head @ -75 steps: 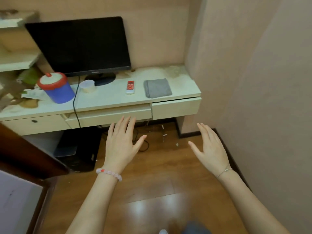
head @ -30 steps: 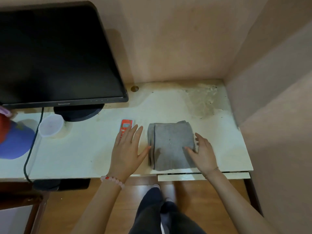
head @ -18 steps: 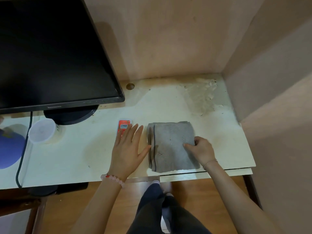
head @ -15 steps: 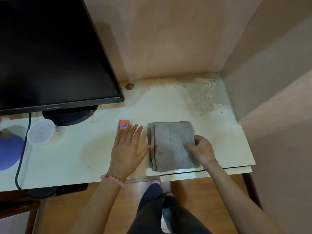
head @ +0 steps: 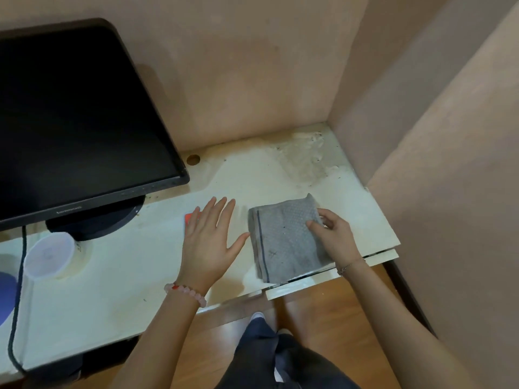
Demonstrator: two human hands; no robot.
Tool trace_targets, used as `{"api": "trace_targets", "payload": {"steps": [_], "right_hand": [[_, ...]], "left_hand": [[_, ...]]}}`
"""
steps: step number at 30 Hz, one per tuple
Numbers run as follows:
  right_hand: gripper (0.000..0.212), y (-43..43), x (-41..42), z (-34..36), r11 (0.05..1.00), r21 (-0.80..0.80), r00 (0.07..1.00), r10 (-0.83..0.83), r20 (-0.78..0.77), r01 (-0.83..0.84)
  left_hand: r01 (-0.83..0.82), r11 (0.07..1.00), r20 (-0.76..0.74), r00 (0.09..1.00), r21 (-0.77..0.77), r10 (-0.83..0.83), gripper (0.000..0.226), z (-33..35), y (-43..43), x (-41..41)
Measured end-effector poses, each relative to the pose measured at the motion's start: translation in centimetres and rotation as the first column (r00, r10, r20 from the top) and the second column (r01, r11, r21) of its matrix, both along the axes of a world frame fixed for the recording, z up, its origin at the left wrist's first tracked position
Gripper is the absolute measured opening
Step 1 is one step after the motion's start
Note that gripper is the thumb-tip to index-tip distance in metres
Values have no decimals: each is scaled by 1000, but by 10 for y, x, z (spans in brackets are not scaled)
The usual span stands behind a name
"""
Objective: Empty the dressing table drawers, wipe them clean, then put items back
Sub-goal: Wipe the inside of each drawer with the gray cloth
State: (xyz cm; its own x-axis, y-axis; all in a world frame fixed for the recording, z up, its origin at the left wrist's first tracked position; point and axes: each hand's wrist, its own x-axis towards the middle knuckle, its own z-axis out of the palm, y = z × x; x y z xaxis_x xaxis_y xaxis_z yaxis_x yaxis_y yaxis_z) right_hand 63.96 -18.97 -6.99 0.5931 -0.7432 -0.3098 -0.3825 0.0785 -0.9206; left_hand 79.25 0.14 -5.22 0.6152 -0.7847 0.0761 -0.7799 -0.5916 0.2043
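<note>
At the dressing table's (head: 112, 276) front right edge, our right hand (head: 334, 237) pinches the folded grey cloth (head: 283, 248) by its far side, probably to lift it for wiping the drawer (head: 323, 282) below. Our left hand (head: 209, 242) lies flat just beside the cloth, fingers straight, holding nothing, likely bracing us.

We can read nothing clearly; small lettering on the monitor (head: 84, 122) bezel is too blurred to make out.
</note>
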Motion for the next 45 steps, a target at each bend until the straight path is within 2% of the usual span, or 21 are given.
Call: {"api": "trace_targets", "payload": {"steps": [3, 6, 10, 18, 25, 36, 40, 45], "right_hand": [[19, 5, -21, 19, 993, 46, 990, -115, 81, 111], [19, 8, -47, 34, 970, -29, 965, -235, 115, 239], [24, 13, -94, 45, 894, -93, 894, -422, 152, 438], [23, 55, -215, 62, 685, -78, 681, -694, 234, 725], [20, 127, -323, 62, 498, -67, 497, -831, 250, 865], [19, 273, -476, 62, 141, -36, 145, -958, 246, 989], [18, 319, -530, 60, -40, -50, -28, -976, 216, 998], [32, 366, -595, 57, -282, -42, -270, -945, 183, 958]], "left_hand": [[85, 994, 14, 996, -65, -84, 65, 12, -14, -2], [202, 975, 22, 979, -91, -201, 64, 18, -35, -9], [395, 912, 42, 919, -110, -393, 67, 20, -69, -31], [693, 709, 121, 721, -135, -682, 67, 39, -108, -120], [850, 513, 151, 526, -118, -837, 68, 42, -103, -226], [969, 229, 188, 243, -96, -952, 70, 40, -62, -387], [993, 83, 180, 98, -86, -979, 71, 37, -56, -457], [986, -146, 178, -130, -79, -975, 70, 33, -53, -569]]}}
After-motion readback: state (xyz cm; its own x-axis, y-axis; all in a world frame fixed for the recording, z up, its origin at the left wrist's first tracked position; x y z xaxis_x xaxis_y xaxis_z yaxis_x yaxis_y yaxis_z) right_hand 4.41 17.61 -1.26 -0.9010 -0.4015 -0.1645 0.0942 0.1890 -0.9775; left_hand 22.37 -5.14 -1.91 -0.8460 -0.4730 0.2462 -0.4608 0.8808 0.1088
